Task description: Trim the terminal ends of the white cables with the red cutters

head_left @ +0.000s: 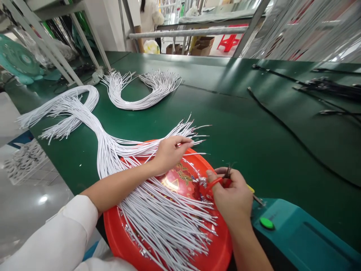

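Note:
My left hand [170, 153] reaches across a bundle of white cables [113, 150], its thumb and fingers pinched on a cable end that points right. Many of the loose white cables [169, 210] fan out over a round red tray [113, 229] with a printed middle. Above the tray's right rim, my right hand [234, 195] is closed on a red-handled tool [213, 184]; its working end is hidden. Thin dark strands [229, 167] stick up by those fingers. Small silvery scraps [201, 181] lie in the tray.
Two more white cable bundles [132, 105] [90, 96] lie curved on the green table [225, 124]. A teal machine [304, 233] with a green button stands at the right front. Black cables [299, 146] lie right. Metal frame legs [90, 41] and a green fan [19, 60] stand left; a person [149, 17] is behind.

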The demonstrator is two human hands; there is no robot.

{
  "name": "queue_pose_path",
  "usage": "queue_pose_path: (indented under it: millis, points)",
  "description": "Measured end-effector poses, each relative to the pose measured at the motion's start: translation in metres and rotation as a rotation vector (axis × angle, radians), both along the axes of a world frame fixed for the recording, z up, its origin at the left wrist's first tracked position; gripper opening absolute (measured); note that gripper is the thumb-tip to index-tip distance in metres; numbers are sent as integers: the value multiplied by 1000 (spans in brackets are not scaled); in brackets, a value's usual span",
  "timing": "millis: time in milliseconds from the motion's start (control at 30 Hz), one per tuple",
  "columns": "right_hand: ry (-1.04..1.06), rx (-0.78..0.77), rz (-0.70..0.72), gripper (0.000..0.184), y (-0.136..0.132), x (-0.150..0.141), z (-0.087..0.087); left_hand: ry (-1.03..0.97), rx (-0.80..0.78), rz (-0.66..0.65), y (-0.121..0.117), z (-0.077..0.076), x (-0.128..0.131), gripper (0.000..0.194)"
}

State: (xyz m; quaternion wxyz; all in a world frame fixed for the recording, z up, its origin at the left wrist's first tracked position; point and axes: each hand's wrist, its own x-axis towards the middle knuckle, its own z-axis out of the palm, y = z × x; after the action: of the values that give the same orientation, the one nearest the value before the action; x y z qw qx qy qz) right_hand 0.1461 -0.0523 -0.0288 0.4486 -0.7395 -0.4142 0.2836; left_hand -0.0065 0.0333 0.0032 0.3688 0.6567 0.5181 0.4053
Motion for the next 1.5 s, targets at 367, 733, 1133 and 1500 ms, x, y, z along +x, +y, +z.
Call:
queue_pose_path:
  millis: [367, 733, 1133, 1500]
  points:
    - [400, 150, -176, 31, 2, -2, -1, -308, 27, 419, 64, 9, -43, 32]
    - [351, 391, -247, 20, -2, -2, 15, 457, 234, -623, -45, -17, 14, 25]
    - [389, 305, -165, 22, -4, 0, 15, -92, -503, -429, -40, -11, 18, 16]
    - [89, 250, -34, 21, -10, -4, 11, 105, -201, -379, -39, -6, 12, 12]
